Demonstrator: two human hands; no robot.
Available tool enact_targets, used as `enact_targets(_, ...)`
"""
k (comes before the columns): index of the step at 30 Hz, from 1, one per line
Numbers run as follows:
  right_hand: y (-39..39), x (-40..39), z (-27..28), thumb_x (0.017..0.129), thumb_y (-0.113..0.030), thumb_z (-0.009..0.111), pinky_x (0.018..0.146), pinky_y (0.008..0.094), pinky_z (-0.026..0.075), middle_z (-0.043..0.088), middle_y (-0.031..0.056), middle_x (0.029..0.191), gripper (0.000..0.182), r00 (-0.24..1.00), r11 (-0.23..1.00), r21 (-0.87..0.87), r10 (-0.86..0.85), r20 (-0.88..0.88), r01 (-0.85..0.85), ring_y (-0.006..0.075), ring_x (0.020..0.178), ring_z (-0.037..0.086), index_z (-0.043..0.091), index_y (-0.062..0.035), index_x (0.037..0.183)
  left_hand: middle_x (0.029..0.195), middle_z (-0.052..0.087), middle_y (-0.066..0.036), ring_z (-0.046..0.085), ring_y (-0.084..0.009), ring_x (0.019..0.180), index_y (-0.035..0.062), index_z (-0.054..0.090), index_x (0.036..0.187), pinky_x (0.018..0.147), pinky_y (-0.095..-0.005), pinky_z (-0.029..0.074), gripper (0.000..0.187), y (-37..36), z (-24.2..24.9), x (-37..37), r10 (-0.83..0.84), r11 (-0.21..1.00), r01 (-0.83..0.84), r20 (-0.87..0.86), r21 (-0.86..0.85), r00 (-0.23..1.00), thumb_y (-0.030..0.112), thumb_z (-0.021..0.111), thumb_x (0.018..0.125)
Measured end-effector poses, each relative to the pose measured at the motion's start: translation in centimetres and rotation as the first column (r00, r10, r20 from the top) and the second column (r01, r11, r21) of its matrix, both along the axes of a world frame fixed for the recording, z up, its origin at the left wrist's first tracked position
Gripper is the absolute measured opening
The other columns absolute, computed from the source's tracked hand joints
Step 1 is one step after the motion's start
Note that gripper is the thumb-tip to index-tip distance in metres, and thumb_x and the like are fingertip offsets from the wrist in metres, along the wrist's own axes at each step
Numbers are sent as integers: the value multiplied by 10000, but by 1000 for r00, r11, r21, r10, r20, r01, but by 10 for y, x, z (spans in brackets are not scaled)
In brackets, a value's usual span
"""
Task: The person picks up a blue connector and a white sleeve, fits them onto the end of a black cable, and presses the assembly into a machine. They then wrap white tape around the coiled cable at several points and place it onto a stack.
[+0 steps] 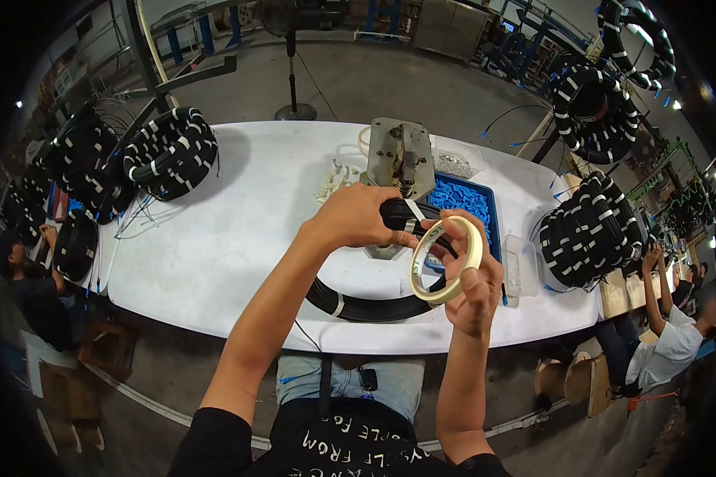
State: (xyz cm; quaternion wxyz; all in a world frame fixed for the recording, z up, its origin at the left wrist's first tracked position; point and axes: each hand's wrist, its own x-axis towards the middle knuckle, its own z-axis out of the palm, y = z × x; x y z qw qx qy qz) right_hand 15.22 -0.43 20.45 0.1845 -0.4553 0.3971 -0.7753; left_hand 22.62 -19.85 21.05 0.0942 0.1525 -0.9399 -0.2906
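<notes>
My right hand (473,282) grips a roll of cream masking tape (472,248), held upright above the table. Just left of it, my left hand (362,216) is closed at the far side of a black cable coil (374,308), its fingers around the cable bundle. White tape bands wrap the coil, and a pale strip (414,211) crosses it between my hands. The coil's near side rests on the white table (215,262). Directly beyond my hands stands a metal press (400,151). Some of my right fingertips are hidden behind the roll.
A blue tray (495,208) of blue pieces sits right of the press, and white pieces (336,179) lie left. Taped coils stand at the table's left (171,155) and right (589,230). People work at far left (36,286) and far right (672,350).
</notes>
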Motion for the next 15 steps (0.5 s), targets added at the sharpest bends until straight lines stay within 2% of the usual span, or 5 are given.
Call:
enact_targets(1,1,1,0,844,-334,669,935,400,478,481,165,1297,531,1000,1000,-2,1,2,-1,295,1187,534,634,60,1198,842,703,-141,675,-356,819,99,671,988,728,-416,526,673,0,0,1,1,1000,-1,2,-2,1000,666,770,639)
enact_targets(3,4,1,0,811,-333,703,941,406,495,473,183,1283,524,990,998,54,-27,-135,35,292,1170,536,661,56,1159,849,705,-137,675,-352,815,124,681,1012,731,-418,525,619,-1,0,3,22,999,-23,-18,-40,1000,608,793,643)
enact_targets(9,4,18,-9,802,-333,713,862,341,562,500,141,1194,525,990,995,102,-3,-138,18,238,1120,540,666,43,1166,917,710,-149,664,-355,856,112,682,1085,769,-423,520,558,-4,2,6,83,996,-84,37,14,996,455,809,663)
enact_targets(13,8,24,-12,794,-357,720,820,331,582,507,135,1191,544,980,987,151,-19,-197,49,239,1117,540,669,29,1174,956,707,-153,655,-351,884,99,678,1101,793,-424,515,578,-4,-2,8,78,996,-79,-21,-42,997,437,811,652)
enact_targets(15,8,28,-16,796,-360,716,809,330,587,510,136,1189,547,980,984,161,-50,-190,81,236,1109,540,668,26,1181,877,701,-170,664,-350,874,121,698,1056,788,-428,522,582,-6,-6,4,88,995,-89,-19,-39,996,520,804,645)
